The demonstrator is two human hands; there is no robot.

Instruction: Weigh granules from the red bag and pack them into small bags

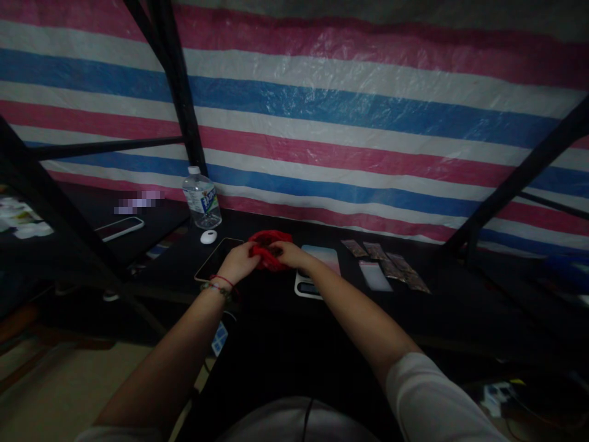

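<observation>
A red plastic bag (pixel 277 236) lies on the black table in front of me, its mouth open and dark contents inside that I cannot name. My left hand (pixel 238 263) is closed on the bag's left edge. At the mouth of the bag is my right hand (pixel 294 256), its fingertips dipping in and bent together; what they pinch is hidden. Under my right wrist stands a small digital scale (pixel 332 260) with a pastel top and a dark display. Right of it lie an unfilled clear zip bag (pixel 375 276) and several small filled zip bags (pixel 375 250).
A phone (pixel 218 258) lies by my left wrist. Behind it are a white rounded case (pixel 208 237) and a clear plastic bottle (pixel 202 199). Another phone (pixel 122 228) rests on the left table. Black metal posts (pixel 177 92) frame both sides, with striped sheeting (pixel 345 123) behind.
</observation>
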